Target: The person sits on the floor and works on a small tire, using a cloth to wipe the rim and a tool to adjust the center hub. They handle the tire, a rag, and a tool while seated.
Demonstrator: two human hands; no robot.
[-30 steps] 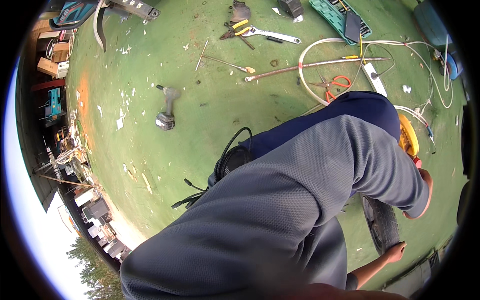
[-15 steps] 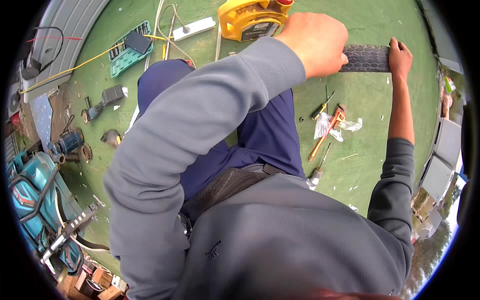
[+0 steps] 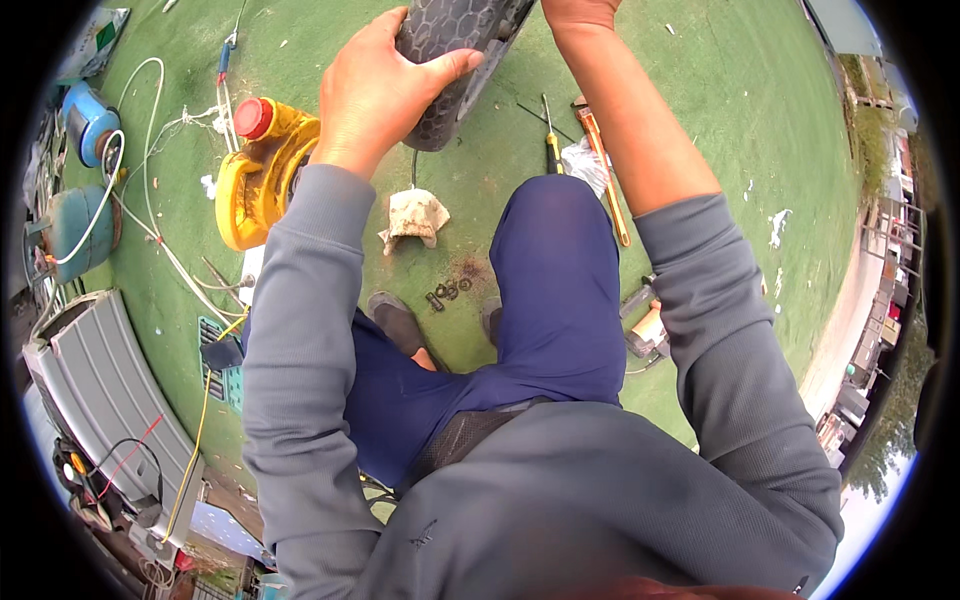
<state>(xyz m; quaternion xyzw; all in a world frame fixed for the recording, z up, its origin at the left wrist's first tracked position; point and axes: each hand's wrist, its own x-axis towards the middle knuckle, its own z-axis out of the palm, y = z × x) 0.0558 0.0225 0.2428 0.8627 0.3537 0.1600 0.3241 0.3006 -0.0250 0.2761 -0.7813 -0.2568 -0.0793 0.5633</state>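
Left hand (image 3: 385, 95) wraps its grip round the tyre (image 3: 455, 50); right hand (image 3: 578, 12) holds its far side (fingers out of view, grip unclear). Rag (image 3: 415, 216) lies below.

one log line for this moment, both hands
left hand: grips tyre | right hand: on tyre | cloth below on turf

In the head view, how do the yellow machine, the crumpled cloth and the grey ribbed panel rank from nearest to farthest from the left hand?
From the left hand, which grips the black tyre:
1. Yellow machine, just left of the wrist.
2. Crumpled cloth, on the green ground below the hand.
3. Grey ribbed panel, far off at lower left.
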